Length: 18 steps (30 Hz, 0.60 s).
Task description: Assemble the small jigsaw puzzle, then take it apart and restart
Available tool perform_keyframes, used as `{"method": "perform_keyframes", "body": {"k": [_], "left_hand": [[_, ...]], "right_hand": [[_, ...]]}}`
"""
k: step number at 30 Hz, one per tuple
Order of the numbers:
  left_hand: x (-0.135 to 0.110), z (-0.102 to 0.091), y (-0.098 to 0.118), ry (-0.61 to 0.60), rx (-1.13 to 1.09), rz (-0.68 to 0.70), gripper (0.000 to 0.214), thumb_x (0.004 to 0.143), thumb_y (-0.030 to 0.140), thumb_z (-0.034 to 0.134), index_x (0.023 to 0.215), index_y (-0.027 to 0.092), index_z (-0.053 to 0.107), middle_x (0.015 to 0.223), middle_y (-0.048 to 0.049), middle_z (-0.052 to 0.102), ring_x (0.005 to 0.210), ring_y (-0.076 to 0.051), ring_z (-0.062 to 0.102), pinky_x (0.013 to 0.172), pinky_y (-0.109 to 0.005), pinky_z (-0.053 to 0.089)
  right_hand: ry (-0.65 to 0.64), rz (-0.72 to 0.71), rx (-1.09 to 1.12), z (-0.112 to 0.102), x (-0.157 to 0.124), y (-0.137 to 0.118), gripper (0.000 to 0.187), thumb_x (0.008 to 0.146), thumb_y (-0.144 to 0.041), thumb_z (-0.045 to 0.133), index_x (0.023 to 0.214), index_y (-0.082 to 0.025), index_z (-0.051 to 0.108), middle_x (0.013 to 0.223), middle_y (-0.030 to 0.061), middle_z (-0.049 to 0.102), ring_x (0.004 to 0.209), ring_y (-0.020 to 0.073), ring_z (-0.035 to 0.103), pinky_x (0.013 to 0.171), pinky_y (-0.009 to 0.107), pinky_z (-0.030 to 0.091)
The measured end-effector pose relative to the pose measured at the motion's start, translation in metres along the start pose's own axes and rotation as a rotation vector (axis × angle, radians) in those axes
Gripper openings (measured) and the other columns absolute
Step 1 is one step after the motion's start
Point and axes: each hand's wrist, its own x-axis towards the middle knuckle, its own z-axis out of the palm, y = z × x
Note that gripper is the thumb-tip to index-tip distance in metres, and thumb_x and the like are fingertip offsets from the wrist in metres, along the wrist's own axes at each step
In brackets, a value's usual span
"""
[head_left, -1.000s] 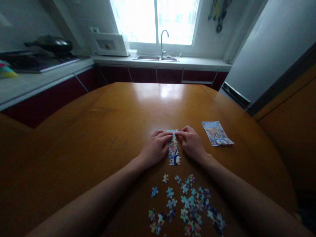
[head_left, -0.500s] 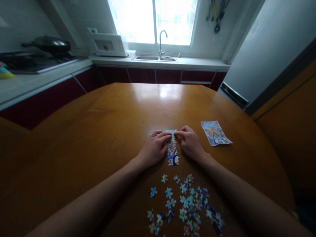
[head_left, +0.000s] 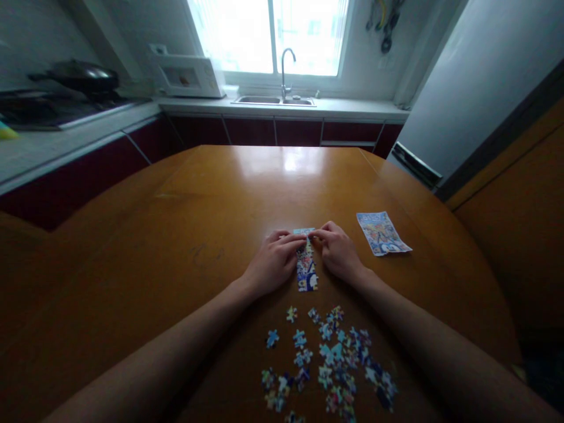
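Note:
A narrow strip of joined jigsaw pieces (head_left: 306,269) lies on the round wooden table (head_left: 211,223), pointing away from me. My left hand (head_left: 274,262) rests at its left side and my right hand (head_left: 337,252) at its right. The fingertips of both hands meet over the strip's far end and press on it there. Several loose jigsaw pieces (head_left: 328,358) are scattered on the table nearer to me, between my forearms.
A printed picture sheet (head_left: 382,234) lies flat to the right of my right hand. Beyond the table runs a kitchen counter with a sink and tap (head_left: 282,88), a white microwave (head_left: 185,76) and a pan on a hob (head_left: 74,79). A grey fridge (head_left: 476,82) stands at the right.
Both hands stay on the far end of the strip. The view has shifted slightly; nothing on the table has visibly moved.

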Motion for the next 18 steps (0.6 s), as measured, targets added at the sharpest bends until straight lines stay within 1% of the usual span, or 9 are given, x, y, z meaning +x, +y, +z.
{"method": "perform_keyframes", "body": {"k": [4,7,10,13,18], "left_hand": [[0.0009,-0.0018,0.0026,-0.001,-0.016,0.002,0.036,0.092,0.010,0.057,0.122,0.025,0.069,0.129,-0.0006,0.070,0.117,-0.027,0.056,0.104,-0.051,0.046],[0.0017,-0.0030,0.0035,0.032,-0.068,-0.018,0.037,0.091,0.007,0.057,0.121,0.024,0.069,0.130,-0.0019,0.069,0.117,-0.025,0.057,0.106,-0.050,0.046],[0.0021,-0.0029,0.0022,0.081,-0.116,-0.053,0.034,0.091,0.005,0.056,0.118,0.021,0.070,0.126,-0.0049,0.070,0.118,-0.024,0.057,0.106,-0.047,0.048],[0.0023,-0.0018,0.0003,0.114,-0.131,-0.073,0.033,0.089,0.004,0.057,0.113,0.021,0.071,0.121,-0.0054,0.070,0.117,-0.023,0.058,0.106,-0.047,0.049],[0.0032,-0.0010,-0.0003,0.137,-0.142,-0.098,0.030,0.087,0.003,0.058,0.108,0.020,0.071,0.116,-0.0062,0.071,0.113,-0.023,0.060,0.105,-0.047,0.050]], "right_hand": [[0.010,-0.008,0.005,0.0014,-0.0002,0.0018,0.034,0.092,-0.008,0.050,0.105,-0.023,0.077,0.095,0.0070,0.062,0.091,0.0214,0.060,0.080,0.032,0.046],[0.036,-0.009,0.093,0.0014,0.0002,0.0041,0.030,0.093,-0.012,0.051,0.104,-0.023,0.076,0.096,0.0067,0.063,0.088,0.0208,0.061,0.080,0.032,0.047],[0.117,0.015,0.198,0.0007,0.0018,0.0065,0.026,0.093,-0.014,0.051,0.102,-0.021,0.073,0.099,0.0071,0.066,0.090,0.0210,0.063,0.084,0.033,0.048],[0.173,0.033,0.234,0.0003,0.0033,0.0077,0.024,0.092,-0.014,0.050,0.099,-0.020,0.071,0.099,0.0071,0.068,0.091,0.0213,0.063,0.085,0.034,0.047],[0.159,0.043,0.250,0.0013,0.0038,0.0086,0.020,0.091,-0.015,0.052,0.096,-0.019,0.071,0.095,0.0068,0.069,0.086,0.0197,0.063,0.079,0.032,0.047]]}}
